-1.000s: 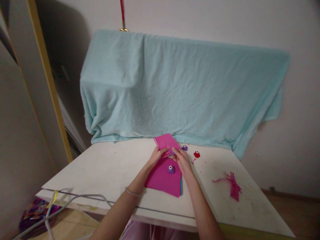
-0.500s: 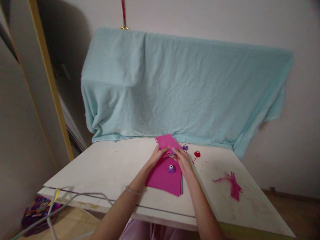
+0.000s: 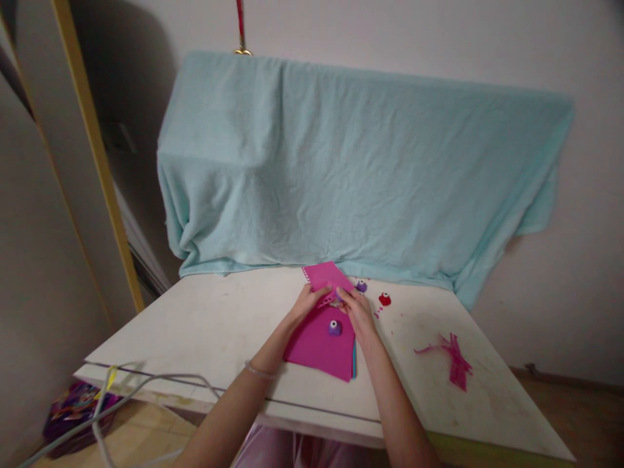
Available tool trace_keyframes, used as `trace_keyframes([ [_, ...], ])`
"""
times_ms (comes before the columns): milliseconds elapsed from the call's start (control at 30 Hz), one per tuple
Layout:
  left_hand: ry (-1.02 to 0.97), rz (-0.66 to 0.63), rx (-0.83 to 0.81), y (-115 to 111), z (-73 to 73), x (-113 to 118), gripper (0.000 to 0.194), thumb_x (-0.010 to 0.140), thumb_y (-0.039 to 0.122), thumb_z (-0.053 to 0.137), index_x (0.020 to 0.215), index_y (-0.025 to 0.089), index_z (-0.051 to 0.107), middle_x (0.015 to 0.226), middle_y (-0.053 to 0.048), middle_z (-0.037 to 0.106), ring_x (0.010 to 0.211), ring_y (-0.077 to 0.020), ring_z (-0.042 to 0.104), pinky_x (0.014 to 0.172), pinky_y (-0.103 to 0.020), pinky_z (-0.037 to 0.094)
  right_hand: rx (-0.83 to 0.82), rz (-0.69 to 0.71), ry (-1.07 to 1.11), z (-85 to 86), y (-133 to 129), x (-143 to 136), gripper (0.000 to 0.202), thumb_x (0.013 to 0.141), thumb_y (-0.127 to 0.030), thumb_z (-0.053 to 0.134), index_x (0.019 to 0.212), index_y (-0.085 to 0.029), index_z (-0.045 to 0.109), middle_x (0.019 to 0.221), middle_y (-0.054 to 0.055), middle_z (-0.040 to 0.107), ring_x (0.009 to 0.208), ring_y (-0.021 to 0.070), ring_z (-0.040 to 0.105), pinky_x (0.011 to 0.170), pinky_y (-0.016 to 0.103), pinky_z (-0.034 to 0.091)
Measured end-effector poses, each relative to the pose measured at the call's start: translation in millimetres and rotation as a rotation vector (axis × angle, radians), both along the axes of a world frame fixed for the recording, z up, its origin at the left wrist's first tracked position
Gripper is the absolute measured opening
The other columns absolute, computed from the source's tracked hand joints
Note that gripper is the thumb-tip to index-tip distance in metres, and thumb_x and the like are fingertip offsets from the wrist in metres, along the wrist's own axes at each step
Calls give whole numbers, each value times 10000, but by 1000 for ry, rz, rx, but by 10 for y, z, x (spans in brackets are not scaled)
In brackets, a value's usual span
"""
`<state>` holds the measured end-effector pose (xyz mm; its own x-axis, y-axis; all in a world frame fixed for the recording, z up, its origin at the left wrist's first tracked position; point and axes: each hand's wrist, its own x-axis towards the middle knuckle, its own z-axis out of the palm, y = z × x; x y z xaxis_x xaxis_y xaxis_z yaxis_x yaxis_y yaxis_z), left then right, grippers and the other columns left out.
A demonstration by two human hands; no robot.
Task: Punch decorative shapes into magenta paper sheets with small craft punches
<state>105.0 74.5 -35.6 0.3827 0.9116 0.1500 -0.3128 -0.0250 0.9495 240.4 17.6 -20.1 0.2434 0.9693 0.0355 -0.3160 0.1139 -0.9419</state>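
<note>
A pink sheet of paper (image 3: 322,275) with small holes cut along its edges is pinched in my left hand (image 3: 306,303), thumb on top. My right hand (image 3: 357,311) is closed around a small purple craft punch (image 3: 339,296) at the sheet's near right edge; the fingers partly cover it. Below them, a second purple punch (image 3: 334,328) with a white and dark round top rests on a stack of magenta paper (image 3: 319,354). Blue paper shows at the stack's right edge. Beyond my right hand sit another purple punch (image 3: 361,286) and a red punch (image 3: 385,299).
Small pink paper bits (image 3: 379,313) lie by the red punch. A crumpled pink strip (image 3: 457,367) is on the right of the white table (image 3: 219,325). A light blue cloth (image 3: 361,175) hangs behind. Grey cables (image 3: 160,378) cross the front left edge.
Almost nothing differs. Both hands keep the same hold on the pink sheet and the punch, and the view has shifted very slightly.
</note>
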Motion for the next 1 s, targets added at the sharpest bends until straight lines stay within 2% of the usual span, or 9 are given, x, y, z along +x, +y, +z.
trace_keyframes([
  [267, 19, 17, 0, 5, -18, 6, 355, 700, 435, 736, 831, 108, 690, 805, -91, 699, 679, -186, 616, 666, -283, 462, -2, -7, 14, -13, 8, 14, 296, 611, -398, 800, 770, -169, 700, 651, -2, 636, 490, 86, 426, 439, 235, 265],
  [433, 36, 20, 12, 29, -43, 16, 346, 704, 423, 729, 840, 107, 695, 810, -89, 701, 687, -187, 615, 671, -283, 467, -34, -13, -2, -35, 12, 40, 286, 607, -405, 804, 726, -170, 692, 629, -5, 624, 481, 78, 413, 426, 221, 230],
  [667, 8, -20, -18, 1, -25, 19, 373, 702, 398, 734, 939, 111, 705, 930, -106, 712, 783, -220, 647, 757, -317, 479, -82, -66, -59, -22, -15, 66, 323, 580, -438, 818, 694, -166, 686, 438, -53, 477, 398, 72, 281, 402, 251, 160],
  [833, -4, -48, -33, -15, 1, 14, 398, 707, 401, 737, 966, 101, 700, 977, -130, 710, 839, -250, 657, 782, -338, 484, -89, -79, -26, -30, -19, 56, 323, 588, -424, 822, 582, -190, 599, 406, -76, 402, 391, 67, 228, 414, 263, 147],
  [1000, -27, -63, -28, -39, 47, 11, 425, 736, 423, 716, 999, 89, 696, 990, -147, 708, 867, -262, 660, 814, -359, 483, -19, -59, 11, -43, -2, 44, 372, 625, -423, 809, 547, -193, 527, 420, -84, 351, 406, 61, 202, 424, 264, 130],
])
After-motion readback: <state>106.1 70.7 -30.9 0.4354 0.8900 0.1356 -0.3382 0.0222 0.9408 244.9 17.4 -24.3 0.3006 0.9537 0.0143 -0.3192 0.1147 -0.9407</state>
